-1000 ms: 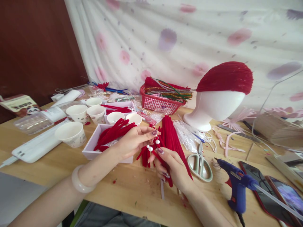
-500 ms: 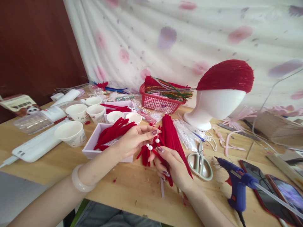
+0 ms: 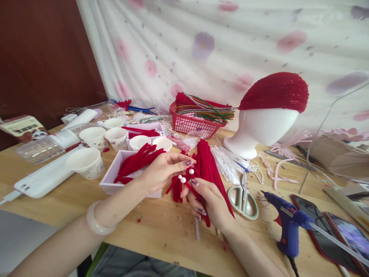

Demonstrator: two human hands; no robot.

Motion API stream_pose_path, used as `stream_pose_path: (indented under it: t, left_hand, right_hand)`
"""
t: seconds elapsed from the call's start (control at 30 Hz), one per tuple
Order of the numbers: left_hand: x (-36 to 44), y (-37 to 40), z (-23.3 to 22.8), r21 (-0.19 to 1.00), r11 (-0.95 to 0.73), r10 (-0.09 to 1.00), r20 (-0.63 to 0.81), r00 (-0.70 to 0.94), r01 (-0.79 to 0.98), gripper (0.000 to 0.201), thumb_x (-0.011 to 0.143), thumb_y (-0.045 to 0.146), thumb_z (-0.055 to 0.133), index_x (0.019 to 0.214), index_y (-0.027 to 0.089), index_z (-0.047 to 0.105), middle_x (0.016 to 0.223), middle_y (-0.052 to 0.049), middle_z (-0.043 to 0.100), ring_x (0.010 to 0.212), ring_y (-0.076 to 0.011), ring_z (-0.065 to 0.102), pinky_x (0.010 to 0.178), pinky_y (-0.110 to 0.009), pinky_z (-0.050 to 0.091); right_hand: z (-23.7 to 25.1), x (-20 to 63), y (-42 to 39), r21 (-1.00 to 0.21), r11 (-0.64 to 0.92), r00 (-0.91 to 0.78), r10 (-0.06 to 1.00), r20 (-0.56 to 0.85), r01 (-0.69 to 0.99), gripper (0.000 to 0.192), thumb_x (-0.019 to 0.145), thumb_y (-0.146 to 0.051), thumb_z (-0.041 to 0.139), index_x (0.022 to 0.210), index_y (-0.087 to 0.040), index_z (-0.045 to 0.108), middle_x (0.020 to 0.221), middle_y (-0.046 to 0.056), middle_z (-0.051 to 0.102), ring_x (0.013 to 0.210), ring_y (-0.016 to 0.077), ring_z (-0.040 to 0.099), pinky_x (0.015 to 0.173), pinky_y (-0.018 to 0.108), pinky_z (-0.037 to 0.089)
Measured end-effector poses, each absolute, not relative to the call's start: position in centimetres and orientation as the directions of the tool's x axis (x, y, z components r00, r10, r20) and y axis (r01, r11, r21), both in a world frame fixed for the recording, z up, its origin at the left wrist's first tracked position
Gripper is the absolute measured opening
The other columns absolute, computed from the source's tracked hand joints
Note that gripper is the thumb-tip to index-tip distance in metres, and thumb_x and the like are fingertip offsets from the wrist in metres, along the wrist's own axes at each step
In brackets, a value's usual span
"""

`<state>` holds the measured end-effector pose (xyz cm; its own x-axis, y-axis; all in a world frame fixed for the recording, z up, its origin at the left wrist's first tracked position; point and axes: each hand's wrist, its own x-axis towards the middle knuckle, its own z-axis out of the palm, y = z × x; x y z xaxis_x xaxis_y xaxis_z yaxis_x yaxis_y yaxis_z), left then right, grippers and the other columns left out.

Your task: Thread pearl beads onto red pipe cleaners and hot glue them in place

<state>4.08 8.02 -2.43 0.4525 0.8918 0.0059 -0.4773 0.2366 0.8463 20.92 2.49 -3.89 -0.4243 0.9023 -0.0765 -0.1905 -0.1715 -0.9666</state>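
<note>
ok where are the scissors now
In the head view, the scissors lie right of centre on the table, between the right hand and the blue glue gun.

Left forearm (image 3: 126, 206): one smooth, thick, milky-white bangle (image 3: 92, 221) of rounded section. Left hand (image 3: 161, 169) and right hand (image 3: 211, 202): glossy dark-mauve nail polish (image 3: 194, 182), sheen silvery on the right. Lap: creased, dark blue-grey cloth garment (image 3: 138, 264).

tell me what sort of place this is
It looks like a craft workspace, perhaps a small one: a blue glue gun and scissors lie on a wooden table, and a red basket holds coloured stems.
</note>
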Motion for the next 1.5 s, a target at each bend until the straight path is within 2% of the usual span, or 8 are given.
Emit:
stream_pose_path:
  t: [0.1, 0.27, 0.4, 0.63, 0.8, 0.97, 1.23, 1.5]
  left_hand:
    - [4.09, 8.0, -2.35, 0.852, 0.229, 0.892, 0.011, 0.452, -0.472, 0.025, 0.066, 0.028, 0.097, 0.079, 0.014, 0.082, 0.069, -0.001, 0.075, 0.06, -0.0111, 0.067, 0.054, -0.02, 0.052]
    - [4.17, 8.09, -2.2, 0.855, 0.165, 0.918, 0.05, 0.393, -0.493, 0.029, 0.065, 0.014, 0.094, 0.091, 0.021, 0.083, 0.084, 0.0, 0.079, 0.074, -0.0094, 0.07, 0.064, -0.017, 0.053]
    - [4.13, 7.89, -2.17, 0.884, 0.089, 0.926, 0.097, 0.366, -0.459, 0.025, 0.072, 0.01, 0.086, 0.095, 0.02, 0.083, 0.085, -0.001, 0.077, 0.078, -0.0112, 0.069, 0.069, -0.02, 0.053]
    - [3.98, 7.86, -2.5, 0.929, -0.067, 0.925, 0.195, 0.326, -0.365, 0.026, 0.079, 0.014, 0.082, 0.104, 0.022, 0.081, 0.092, -0.001, 0.077, 0.09, -0.0156, 0.071, 0.085, -0.027, 0.054]
    - [4.0, 7.97, -2.65, 0.94, -0.129, 0.918, 0.234, 0.321, -0.317, 0.025, 0.081, 0.015, 0.08, 0.105, 0.022, 0.08, 0.091, -0.002, 0.078, 0.09, -0.0183, 0.072, 0.085, -0.03, 0.055]
    - [4.01, 7.99, -2.75, 0.945, -0.139, 0.914, 0.237, 0.329, -0.296, 0.023, 0.082, 0.019, 0.08, 0.105, 0.021, 0.079, 0.098, -0.004, 0.08, 0.093, -0.0189, 0.074, 0.087, -0.031, 0.056]
    - [3.81, 8.04, -3.07, 0.956, -0.116, 0.907, 0.213, 0.364, -0.271, 0.032, 0.083, 0.012, 0.077, 0.113, 0.021, 0.078, 0.093, -0.002, 0.079, 0.087, -0.0167, 0.073, 0.083, -0.029, 0.055]
    - [4.2, 7.93, -2.77, 0.943, -0.097, 0.92, 0.206, 0.333, -0.318, 0.023, 0.085, 0.022, 0.077, 0.108, 0.02, 0.079, 0.107, -0.007, 0.079, 0.102, -0.0202, 0.072, 0.088, -0.03, 0.055]
  right_hand:
    - [-3.71, 20.83, 2.43, -0.964, -0.175, -0.42, 0.904, -0.076, -0.202, 0.043, 0.094, -0.054, 0.062, 0.077, -0.015, 0.07, 0.044, -0.011, 0.037, 0.038, 0.0072, 0.026, 0.037, 0.019, 0.03]
    - [-3.65, 20.83, 2.37, -0.961, -0.175, -0.406, 0.911, -0.075, -0.215, 0.042, 0.093, -0.053, 0.064, 0.076, -0.015, 0.069, 0.044, -0.011, 0.037, 0.038, 0.0069, 0.026, 0.037, 0.019, 0.029]
    - [-3.71, 20.83, 2.45, -0.963, -0.177, -0.405, 0.911, -0.081, -0.205, 0.042, 0.092, -0.053, 0.064, 0.075, -0.015, 0.07, 0.043, -0.011, 0.035, 0.038, 0.0069, 0.025, 0.037, 0.02, 0.029]
    - [-3.83, 20.79, 2.5, -0.961, -0.183, -0.387, 0.918, -0.09, -0.209, 0.041, 0.092, -0.053, 0.064, 0.074, -0.016, 0.067, 0.043, -0.012, 0.035, 0.037, 0.0066, 0.024, 0.037, 0.021, 0.026]
    - [-3.7, 20.81, 2.4, -0.959, -0.186, -0.379, 0.921, -0.094, -0.215, 0.041, 0.091, -0.053, 0.065, 0.073, -0.016, 0.067, 0.043, -0.012, 0.036, 0.037, 0.0065, 0.024, 0.037, 0.021, 0.026]
    - [-3.65, 20.74, 2.54, -0.957, -0.191, -0.378, 0.921, -0.098, -0.217, 0.041, 0.09, -0.054, 0.066, 0.072, -0.017, 0.066, 0.042, -0.012, 0.036, 0.037, 0.0064, 0.024, 0.037, 0.02, 0.026]
    - [-3.71, 20.83, 2.49, -0.959, -0.185, -0.374, 0.923, -0.094, -0.216, 0.041, 0.091, -0.053, 0.065, 0.072, -0.017, 0.066, 0.043, -0.012, 0.036, 0.037, 0.0065, 0.024, 0.038, 0.02, 0.026]
    - [-3.87, 20.75, 2.61, -0.965, -0.156, -0.355, 0.932, -0.073, -0.211, 0.045, 0.091, -0.059, 0.067, 0.076, -0.017, 0.065, 0.046, -0.012, 0.037, 0.038, 0.0064, 0.028, 0.038, 0.02, 0.028]
